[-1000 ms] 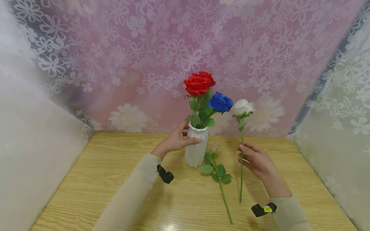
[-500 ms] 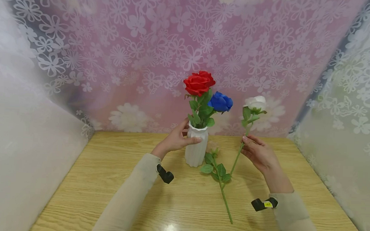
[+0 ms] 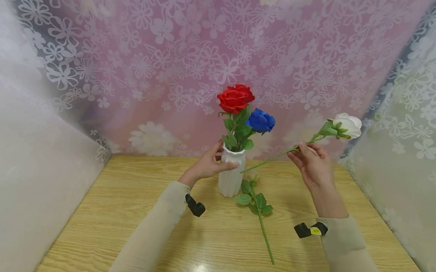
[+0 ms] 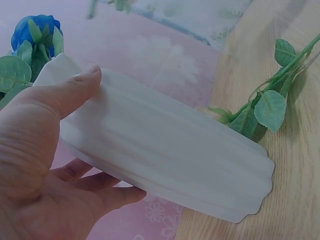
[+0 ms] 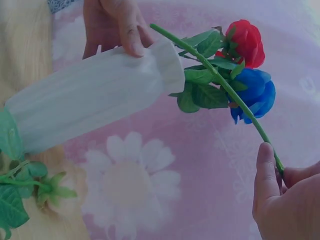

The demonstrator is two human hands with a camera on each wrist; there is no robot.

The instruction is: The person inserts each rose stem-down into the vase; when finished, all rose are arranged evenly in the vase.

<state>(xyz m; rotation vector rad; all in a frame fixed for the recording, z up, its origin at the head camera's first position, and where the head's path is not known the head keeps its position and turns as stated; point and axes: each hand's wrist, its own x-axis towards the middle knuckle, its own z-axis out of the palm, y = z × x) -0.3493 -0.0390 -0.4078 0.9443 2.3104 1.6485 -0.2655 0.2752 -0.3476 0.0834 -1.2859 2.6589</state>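
Behind both grips, a pink cloth backdrop patterned with pale flowers. Beneath both, a wood-grain table.

In the left hand, a white fluted vase, upright on the wood: thumb across the near side, fingers curled round the far side, just below the rim. Spread no wider than the vase itself. Could tip or slide, if held slackly there, from a nudge high up near the rim.

In the right hand, raised above the tabletop, a white rose: thumb and fingers closed to a thin pinch on the stem. Bloom up and to the right of that pinch, stem slanting down and left toward the vase. Liable to swivel or droop, given so narrow a hold and the bloom off to one side.

Below and left of the right grip, a lying flower, near the vase's foot, bloom hard to make out against the wood. Easily knocked by a low sweep of the right arm.

Above and right of the left thumb, a red rose, then a smaller blue rose leaning toward the right hand. Could snag or be dragged out, with leaves crowding the mouth.

Just right of the left thumb in the head view, the white rose's stem tip, contact with the vase impossible to tell. Lower than the rim there; could scrape the wall and miss the mouth unless raised.
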